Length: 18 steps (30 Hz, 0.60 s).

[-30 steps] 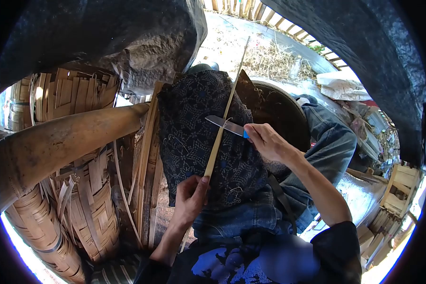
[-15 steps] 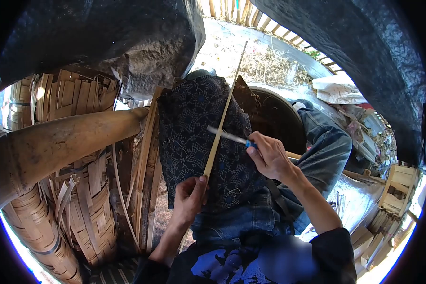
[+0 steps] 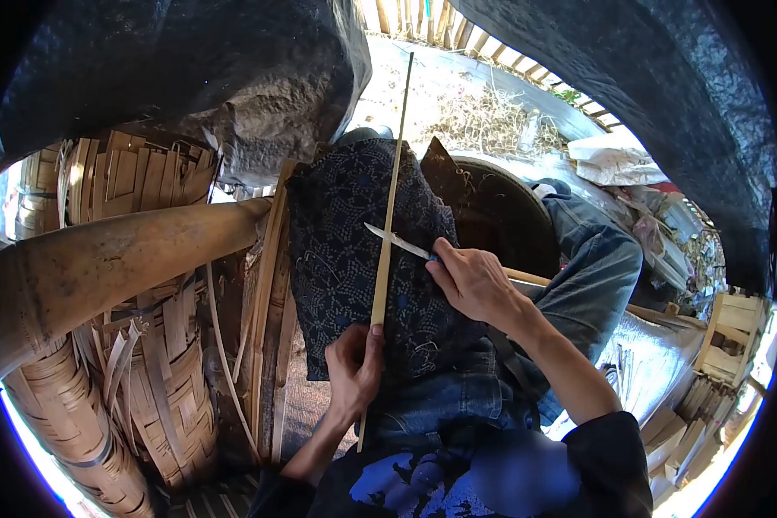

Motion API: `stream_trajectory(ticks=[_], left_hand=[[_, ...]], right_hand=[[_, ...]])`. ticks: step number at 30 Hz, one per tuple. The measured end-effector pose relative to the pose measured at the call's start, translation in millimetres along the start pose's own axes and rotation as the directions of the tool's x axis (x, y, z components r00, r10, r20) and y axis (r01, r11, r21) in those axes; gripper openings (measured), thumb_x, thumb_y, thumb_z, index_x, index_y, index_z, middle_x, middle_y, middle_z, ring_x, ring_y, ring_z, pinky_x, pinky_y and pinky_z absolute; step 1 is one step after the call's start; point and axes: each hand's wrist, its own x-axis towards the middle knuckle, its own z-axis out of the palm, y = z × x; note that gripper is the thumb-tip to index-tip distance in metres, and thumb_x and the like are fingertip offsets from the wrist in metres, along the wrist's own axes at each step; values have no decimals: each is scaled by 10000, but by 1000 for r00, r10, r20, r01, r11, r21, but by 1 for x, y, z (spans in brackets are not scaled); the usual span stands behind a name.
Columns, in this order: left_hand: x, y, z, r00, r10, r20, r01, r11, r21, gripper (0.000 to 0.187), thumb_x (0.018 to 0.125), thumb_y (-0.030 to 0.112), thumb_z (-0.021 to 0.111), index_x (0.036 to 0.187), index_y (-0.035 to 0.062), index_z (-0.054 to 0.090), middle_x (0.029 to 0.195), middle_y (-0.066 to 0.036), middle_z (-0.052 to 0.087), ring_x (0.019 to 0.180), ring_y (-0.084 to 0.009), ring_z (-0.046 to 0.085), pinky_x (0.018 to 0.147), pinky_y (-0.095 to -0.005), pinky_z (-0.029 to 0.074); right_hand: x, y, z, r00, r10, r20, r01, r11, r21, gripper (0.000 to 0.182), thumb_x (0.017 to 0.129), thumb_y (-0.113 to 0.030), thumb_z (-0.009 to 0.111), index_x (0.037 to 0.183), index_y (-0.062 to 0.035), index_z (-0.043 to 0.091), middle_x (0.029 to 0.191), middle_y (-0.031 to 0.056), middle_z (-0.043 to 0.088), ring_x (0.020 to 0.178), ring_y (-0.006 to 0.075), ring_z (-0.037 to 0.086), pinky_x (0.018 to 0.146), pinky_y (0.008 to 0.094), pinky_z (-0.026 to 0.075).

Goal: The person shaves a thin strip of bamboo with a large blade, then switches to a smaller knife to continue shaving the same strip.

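My left hand (image 3: 354, 367) pinches a long, thin bamboo strip (image 3: 381, 289) near its lower part, with a short tail of the strip showing below the hand. The strip points away from me, nearly upright in view, over a dark patterned cloth (image 3: 337, 259) spread on my lap. My right hand (image 3: 473, 281) is closed around the handle of a knife (image 3: 401, 243), mostly hidden by the fingers. Its pale blade lies across the strip around mid-length, with the tip past the strip's left side.
A thick bamboo pole (image 3: 138, 252) juts in from the left over woven bamboo baskets (image 3: 160, 371). Beyond my lap stands a dark round basin (image 3: 509, 216). Dark sheeting (image 3: 173, 69) hangs at upper left. Straw (image 3: 492, 116) litters the ground ahead, and a wooden crate (image 3: 732, 337) stands at right.
The strip's far end has swung left and the strip stands more upright. Its lower tail now shows below my left hand. My right hand and the knife have shifted slightly left.
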Motion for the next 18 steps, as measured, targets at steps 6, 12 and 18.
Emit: stream_trajectory(ticks=[6,12,18], left_hand=[[-1,1,-3,996,-64,55,74,976,-203,339,948,283,502,736,22,539,520,23,468,465,-35,428,422,-211,308],[-1,-2,-5,988,-138,76,153,952,-264,362,950,337,487,749,40,530,515,37,440,449,-39,416,416,-207,296],[-2,-7,-4,991,-111,68,127,941,-314,368,944,361,492,751,49,529,517,38,435,441,-42,406,397,-204,288]], right_hand=[[15,15,8,991,-135,7,135,991,11,247,917,-260,528,880,-32,443,492,113,465,446,310,510,416,402,394],[29,5,-2,986,-126,107,137,986,-100,269,923,-284,515,852,-34,447,465,107,457,412,301,505,394,404,397],[50,-3,2,1000,-24,17,26,993,-111,263,934,-284,493,847,-39,450,484,120,474,448,315,526,425,416,413]])
